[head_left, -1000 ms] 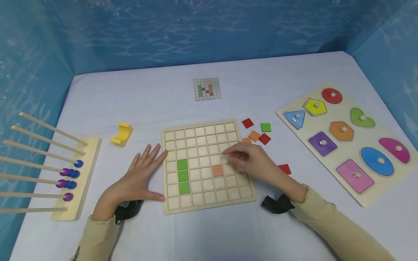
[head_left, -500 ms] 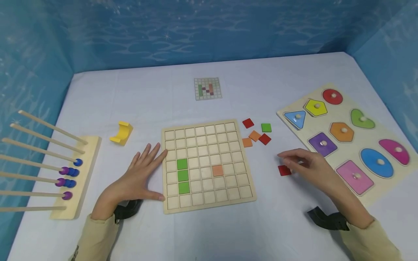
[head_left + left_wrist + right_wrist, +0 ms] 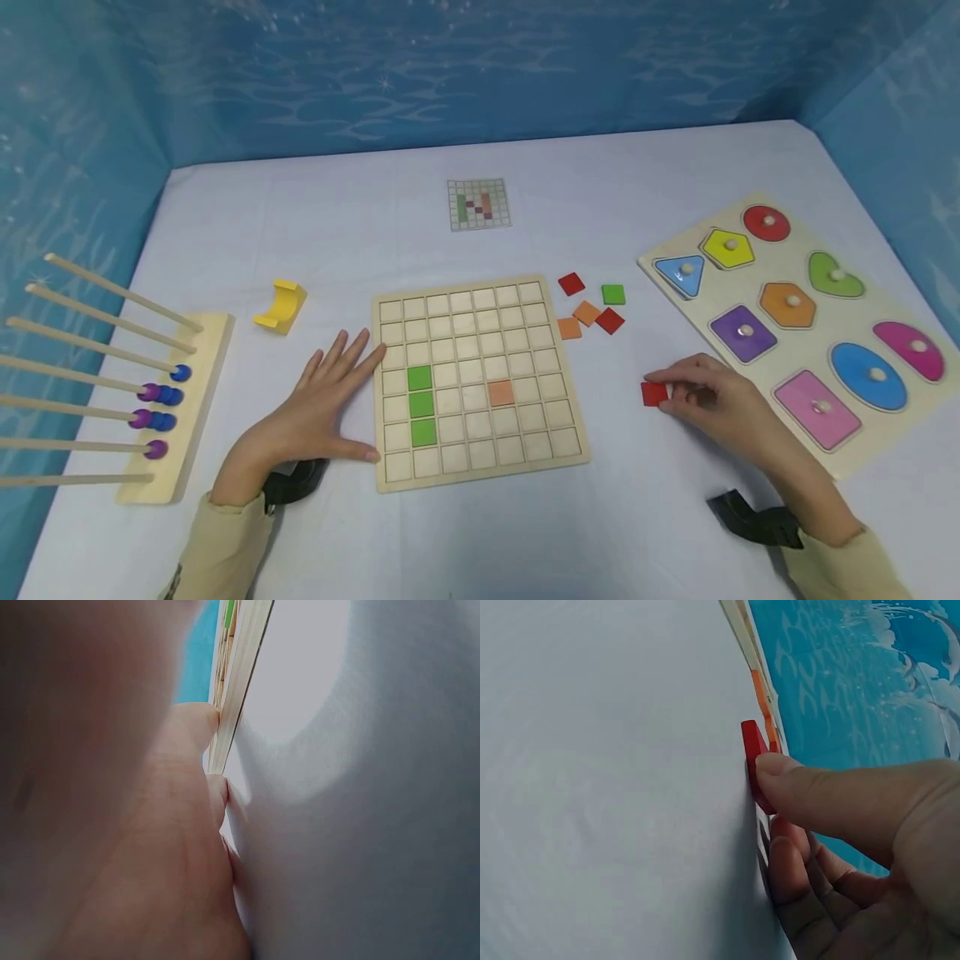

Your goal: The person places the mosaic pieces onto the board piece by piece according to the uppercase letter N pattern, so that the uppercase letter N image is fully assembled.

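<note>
In the head view my right hand (image 3: 712,404) pinches a red square tile (image 3: 653,394) between thumb and index finger, right of the wooden grid board (image 3: 487,473). The right wrist view shows the thumb on that tile, which stands tilted close over the white cloth. My left hand (image 3: 315,412) lies with fingers spread at the board's left edge, thumb and index fingertip touching it. Several green tiles (image 3: 422,404) sit in one column of the board, and a single orange tile (image 3: 501,392) sits right of its middle.
Loose red, orange and green tiles (image 3: 587,313) lie right of the board. Behind it is a small pattern card (image 3: 478,205). A knobbed shape puzzle (image 3: 821,321) stands at right, a bead-peg rack (image 3: 187,417) at left, and a yellow curved block (image 3: 281,308) near it.
My right hand has moved from the board rightward to the lone red tile and now pinches it. The left hand has stayed in place.
</note>
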Action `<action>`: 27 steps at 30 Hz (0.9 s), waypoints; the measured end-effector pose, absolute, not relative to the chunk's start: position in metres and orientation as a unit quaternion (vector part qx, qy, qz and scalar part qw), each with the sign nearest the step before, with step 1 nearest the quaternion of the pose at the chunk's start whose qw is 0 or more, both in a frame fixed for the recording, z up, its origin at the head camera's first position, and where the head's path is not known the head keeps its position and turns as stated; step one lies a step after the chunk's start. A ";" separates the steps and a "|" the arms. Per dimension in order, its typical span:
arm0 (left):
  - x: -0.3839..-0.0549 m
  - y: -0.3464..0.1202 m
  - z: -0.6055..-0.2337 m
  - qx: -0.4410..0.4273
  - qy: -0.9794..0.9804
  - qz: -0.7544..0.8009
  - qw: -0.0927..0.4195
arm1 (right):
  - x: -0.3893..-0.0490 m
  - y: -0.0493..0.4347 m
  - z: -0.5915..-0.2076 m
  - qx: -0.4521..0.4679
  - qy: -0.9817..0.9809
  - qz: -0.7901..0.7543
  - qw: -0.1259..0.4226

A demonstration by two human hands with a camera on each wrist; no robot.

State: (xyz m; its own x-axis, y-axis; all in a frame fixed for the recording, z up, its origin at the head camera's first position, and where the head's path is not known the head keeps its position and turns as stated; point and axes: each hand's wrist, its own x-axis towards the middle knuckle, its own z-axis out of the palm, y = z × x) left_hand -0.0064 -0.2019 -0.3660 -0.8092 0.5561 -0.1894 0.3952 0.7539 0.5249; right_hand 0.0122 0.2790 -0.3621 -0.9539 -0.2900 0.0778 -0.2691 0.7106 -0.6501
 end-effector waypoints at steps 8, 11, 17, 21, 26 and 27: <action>-0.006 -0.203 -0.366 0.260 0.921 0.238 0.167 | 0.013 0.277 -0.363 -0.156 0.922 -0.354 0.007; -0.006 -0.203 -0.366 0.262 0.920 0.239 0.166 | 0.012 0.276 -0.361 -0.150 0.922 -0.356 0.004; -0.006 -0.202 -0.366 0.262 0.921 0.238 0.165 | 0.008 0.272 -0.358 -0.143 0.924 -0.355 -0.003; -0.006 -0.202 -0.367 0.263 0.921 0.237 0.163 | 0.002 0.268 -0.354 -0.147 0.918 -0.367 0.007; -0.007 -0.202 -0.367 0.264 0.921 0.236 0.163 | -0.005 0.255 -0.348 -0.144 0.907 -0.396 0.007; -0.007 -0.202 -0.367 0.264 0.921 0.237 0.164 | -0.007 0.251 -0.346 -0.139 0.904 -0.404 0.009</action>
